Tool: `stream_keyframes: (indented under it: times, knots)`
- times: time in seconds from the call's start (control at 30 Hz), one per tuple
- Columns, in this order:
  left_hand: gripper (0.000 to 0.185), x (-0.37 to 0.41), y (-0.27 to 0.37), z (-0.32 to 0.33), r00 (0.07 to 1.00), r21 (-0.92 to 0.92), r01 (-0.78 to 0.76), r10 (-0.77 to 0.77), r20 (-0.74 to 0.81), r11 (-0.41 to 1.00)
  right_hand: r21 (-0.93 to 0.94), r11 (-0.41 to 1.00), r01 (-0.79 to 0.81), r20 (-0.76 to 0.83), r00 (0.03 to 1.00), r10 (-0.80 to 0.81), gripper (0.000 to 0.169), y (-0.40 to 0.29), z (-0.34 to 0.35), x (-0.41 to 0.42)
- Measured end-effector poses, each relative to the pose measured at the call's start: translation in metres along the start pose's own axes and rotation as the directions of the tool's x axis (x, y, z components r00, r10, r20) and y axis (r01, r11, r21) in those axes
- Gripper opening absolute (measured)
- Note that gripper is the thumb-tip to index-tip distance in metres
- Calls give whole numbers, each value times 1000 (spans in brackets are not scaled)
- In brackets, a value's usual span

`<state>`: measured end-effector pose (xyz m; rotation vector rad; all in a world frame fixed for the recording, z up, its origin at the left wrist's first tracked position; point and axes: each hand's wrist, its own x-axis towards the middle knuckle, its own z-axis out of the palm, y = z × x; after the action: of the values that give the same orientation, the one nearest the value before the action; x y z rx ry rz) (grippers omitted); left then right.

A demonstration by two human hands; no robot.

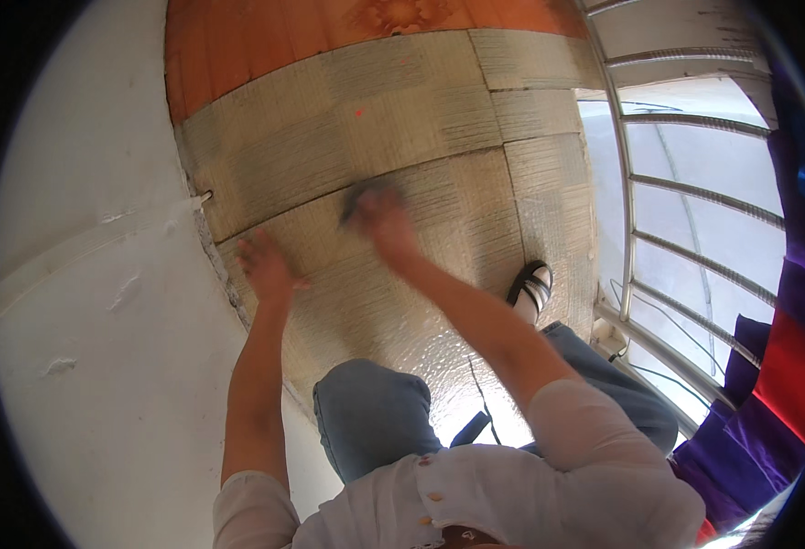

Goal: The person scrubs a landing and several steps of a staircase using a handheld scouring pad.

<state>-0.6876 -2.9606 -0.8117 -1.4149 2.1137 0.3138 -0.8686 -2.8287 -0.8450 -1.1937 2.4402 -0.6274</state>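
On the tiled floor (402,137), my right hand (388,223) presses down on a dark cloth (371,192); both are blurred. My left hand (265,267) rests to the left, palm down with fingers spread, on the tiles beside the wall and holds nothing. The tiles have a ribbed, beige pattern with dark joints, and the floor near my knee shines. A small red spot shows on the tiles beyond the cloth.
A white wall (114,274) runs along the left. Metal railings (627,206) stand at the right, with purple and red fabric (790,364) beyond them. An orange door or panel (272,41) borders the far edge. My sandalled foot (533,288) is on the floor.
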Motion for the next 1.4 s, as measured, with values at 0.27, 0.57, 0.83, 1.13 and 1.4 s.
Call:
stream_keyframes:
  times: [0.27,0.57,0.83,1.13,1.4]
  knots:
    - [146,3,3,8,996,13,-65,66,-56,998,89,984,-151,-263,950,170,21,193,-124,41]
    - [145,1,5,0,1000,-3,10,-10,11,1000,-222,887,405,156,913,-378,20,63,-37,7]
    - [145,-2,18,-1,999,-39,-42,42,-17,998,-353,870,-345,-303,921,243,39,210,-135,24]
    - [136,1,0,3,991,-134,-130,128,-24,982,31,977,211,-41,977,-210,33,211,-121,-3]
    - [113,4,13,10,989,-231,-133,143,28,964,-66,799,597,605,661,-444,47,314,-199,-57]
